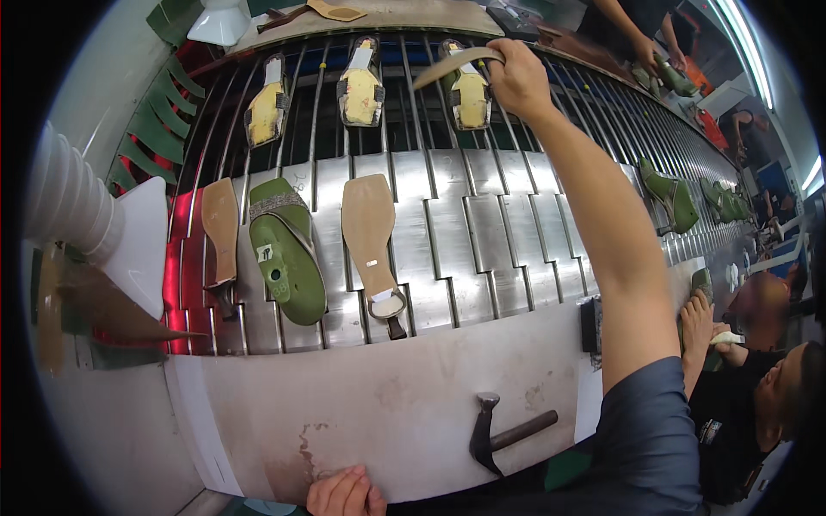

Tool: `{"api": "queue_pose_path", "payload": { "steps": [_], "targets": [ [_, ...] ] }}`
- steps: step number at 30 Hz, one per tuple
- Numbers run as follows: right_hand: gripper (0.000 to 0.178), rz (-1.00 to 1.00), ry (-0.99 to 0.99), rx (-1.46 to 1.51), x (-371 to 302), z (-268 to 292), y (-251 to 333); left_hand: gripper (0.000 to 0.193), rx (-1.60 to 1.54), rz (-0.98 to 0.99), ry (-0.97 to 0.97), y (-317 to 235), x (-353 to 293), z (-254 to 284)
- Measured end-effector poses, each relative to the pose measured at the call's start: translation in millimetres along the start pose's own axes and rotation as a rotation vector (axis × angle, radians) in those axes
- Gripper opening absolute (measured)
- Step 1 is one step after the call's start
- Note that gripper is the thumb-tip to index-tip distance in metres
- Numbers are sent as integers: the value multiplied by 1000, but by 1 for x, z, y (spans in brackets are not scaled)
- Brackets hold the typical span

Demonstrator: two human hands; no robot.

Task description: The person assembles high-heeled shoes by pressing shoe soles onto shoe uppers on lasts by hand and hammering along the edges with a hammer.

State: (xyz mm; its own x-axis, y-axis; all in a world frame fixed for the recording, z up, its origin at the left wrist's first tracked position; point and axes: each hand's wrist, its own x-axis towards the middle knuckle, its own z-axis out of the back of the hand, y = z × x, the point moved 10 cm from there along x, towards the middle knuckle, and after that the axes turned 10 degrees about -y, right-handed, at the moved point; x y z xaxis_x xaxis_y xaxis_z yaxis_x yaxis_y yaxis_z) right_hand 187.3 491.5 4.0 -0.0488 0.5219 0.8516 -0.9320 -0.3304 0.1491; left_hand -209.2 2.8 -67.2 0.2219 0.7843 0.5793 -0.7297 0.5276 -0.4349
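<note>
My right hand (pixel 520 79) reaches across to the far part of the roller conveyor. Its fingers are closed on the end of a tan shoe sole (pixel 456 64), seen nearly edge-on above a green shoe last with a yellow bottom (pixel 471 99). At the workbench's near edge, my left hand (pixel 346 493) rests with fingers curled together and nothing visible in them. Between the hands lie a tan sole with a heel (pixel 370 215), a green last with a glittery sandal strap (pixel 288 254), and another heeled tan sole (pixel 220 219).
A hammer (pixel 508 434) lies on the pale workbench (pixel 387 396). Two more yellow-bottomed lasts (pixel 361 90) rest on the rollers. At left hangs a white ribbed duct (pixel 73 193). Co-workers handle shoes on the right, one with a hand (pixel 697 322) near the bench.
</note>
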Motion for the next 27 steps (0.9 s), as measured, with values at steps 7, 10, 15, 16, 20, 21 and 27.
{"api": "queue_pose_path", "payload": {
  "steps": [7, 10, 15, 16, 20, 21, 27],
  "targets": [
    [58, 71, 557, -388, 0, -49, -1, 20, 6, -4, 12, 3, 11, 6],
    [115, -140, 823, -468, -36, -85, -18, 20, 12, -18, -9, 3, 8, 7],
    [97, -328, 588, -521, -47, -90, 1, 16, 5, -34, -96, 2, 2, 11],
    [92, -286, 575, -530, -37, -81, 16, 16, 7, -41, -102, 2, -1, 14],
    [80, -313, 668, -464, -14, -19, 60, 19, 26, -58, -152, 0, -9, 20],
    [76, -334, 677, -436, -12, 4, 69, 20, 35, -66, -149, 0, -9, 19],
    [72, -631, 626, 100, -37, 150, 153, 17, -86, -52, -110, 17, -11, 13]
  ]
}}
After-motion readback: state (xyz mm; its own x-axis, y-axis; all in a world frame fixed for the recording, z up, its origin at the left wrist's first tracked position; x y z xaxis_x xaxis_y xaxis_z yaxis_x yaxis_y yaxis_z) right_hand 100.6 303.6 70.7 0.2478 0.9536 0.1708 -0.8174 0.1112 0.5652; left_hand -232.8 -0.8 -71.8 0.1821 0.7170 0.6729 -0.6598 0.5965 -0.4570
